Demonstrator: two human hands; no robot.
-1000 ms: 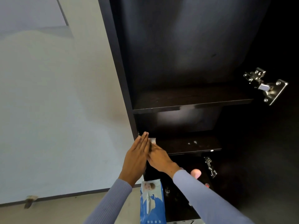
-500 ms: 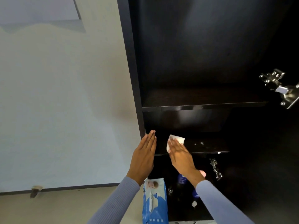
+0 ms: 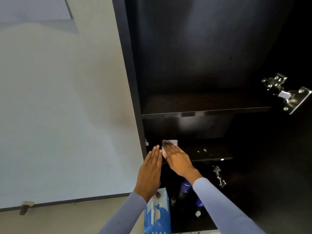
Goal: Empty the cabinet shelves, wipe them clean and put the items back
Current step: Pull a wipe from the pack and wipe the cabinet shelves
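Observation:
A dark cabinet stands open with two bare shelves in view. My right hand (image 3: 177, 159) presses a white wipe (image 3: 170, 143) flat on the left end of the lower shelf (image 3: 211, 152), fingers straight. White specks lie on that shelf to the right of the wipe. My left hand (image 3: 151, 169) is held flat and upright at the shelf's front left corner, beside the cabinet's side panel (image 3: 133, 92), holding nothing. The upper shelf (image 3: 206, 105) is bare.
A blue pack of wet wipes (image 3: 157, 215) stands below my left wrist. Blue bottles (image 3: 185, 186) and small items sit low inside the cabinet. Metal hinges (image 3: 287, 93) jut out at the right. A pale wall fills the left.
My right hand and the wipe slid right along the lower shelf, then back left toward my left hand. The left hand stayed at the corner. The view shifted slightly.

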